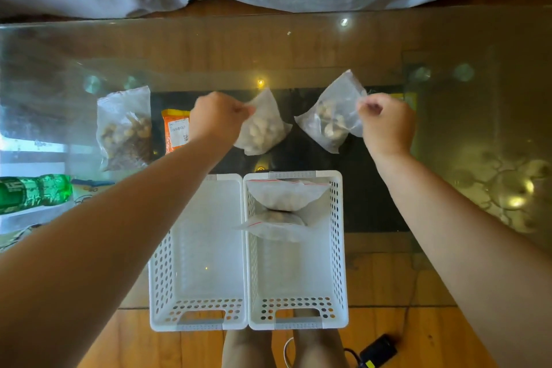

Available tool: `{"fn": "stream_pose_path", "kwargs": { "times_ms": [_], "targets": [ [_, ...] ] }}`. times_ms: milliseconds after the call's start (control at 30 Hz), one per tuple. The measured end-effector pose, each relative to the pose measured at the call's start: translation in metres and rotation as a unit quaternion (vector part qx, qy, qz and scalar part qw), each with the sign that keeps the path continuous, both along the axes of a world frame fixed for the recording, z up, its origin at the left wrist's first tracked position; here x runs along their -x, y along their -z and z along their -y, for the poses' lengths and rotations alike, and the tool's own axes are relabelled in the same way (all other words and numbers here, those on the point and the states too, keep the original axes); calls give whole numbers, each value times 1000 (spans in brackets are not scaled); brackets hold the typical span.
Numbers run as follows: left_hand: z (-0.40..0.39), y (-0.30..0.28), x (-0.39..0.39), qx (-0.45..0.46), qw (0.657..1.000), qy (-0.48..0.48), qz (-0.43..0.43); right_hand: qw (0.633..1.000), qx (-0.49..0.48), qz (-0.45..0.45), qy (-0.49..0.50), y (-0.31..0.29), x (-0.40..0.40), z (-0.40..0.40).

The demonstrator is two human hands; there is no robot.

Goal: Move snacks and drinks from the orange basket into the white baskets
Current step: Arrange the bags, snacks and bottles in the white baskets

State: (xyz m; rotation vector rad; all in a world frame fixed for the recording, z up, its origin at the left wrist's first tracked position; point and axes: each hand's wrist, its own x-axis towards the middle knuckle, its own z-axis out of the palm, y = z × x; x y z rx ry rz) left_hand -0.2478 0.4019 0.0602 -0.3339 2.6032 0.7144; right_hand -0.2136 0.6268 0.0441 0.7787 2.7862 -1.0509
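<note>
With the left hand (216,116) pinching one clear snack bag (263,125) and the right hand (385,121) pinching another (328,116) at mid-frame, both should be lowered upright into the white baskets (245,248) below.

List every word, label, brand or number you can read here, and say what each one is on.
Nothing reads clearly.
Orange packet: white label with printed lines and a barcode-like strip, too blurred to read.
Green bottle: large white characters on the label, cut off and blurred, unreadable.
Packet beside the bottle: dark marks, too small to read.
Clear snack bags: no print visible.
</note>
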Motion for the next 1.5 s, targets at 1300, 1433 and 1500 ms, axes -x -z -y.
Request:
{"fn": "stream_pose_path", "kwargs": {
  "times_ms": [1300, 1433, 1500],
  "targets": [
    [36, -176, -150, -29, 950, 233, -205, 977, -2, -48, -209, -155, -169, 2],
    [28, -161, -180, -62, 961, 233, -134, 963, -5, 32, -267, -159, -207, 6],
    [23, -150, -191, -75, 964, 237, -95, 953, -6, 60, -296, -155, -221, 11]
  ]
}}
